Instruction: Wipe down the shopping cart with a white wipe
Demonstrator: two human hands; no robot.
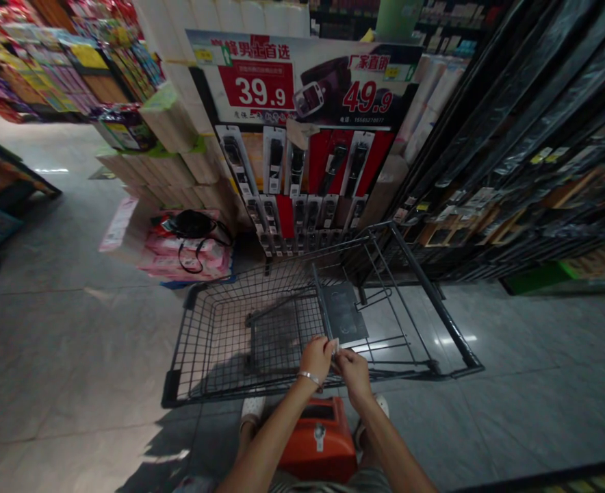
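Close together above the near side of a grey wire shopping cart (215,318), my left hand (317,357) and my right hand (352,372) are both closed. Between their fingertips is a small, pale, thin piece (335,345), too small to name. A bracelet circles my left wrist. Below the hands, the cart stands sideways, its handle (430,294) to the right. Its fold-down seat panel (342,311) lies just beyond my fingers. The basket shows only bare wire mesh.
An orange box-like case (323,438) stands between my feet. Ahead is a rack of packaged belts (297,161) under a price sign (307,82). Pink packs with a black bag (192,224) sit at left; dark wrapped goods (487,137) fill the right shelves.
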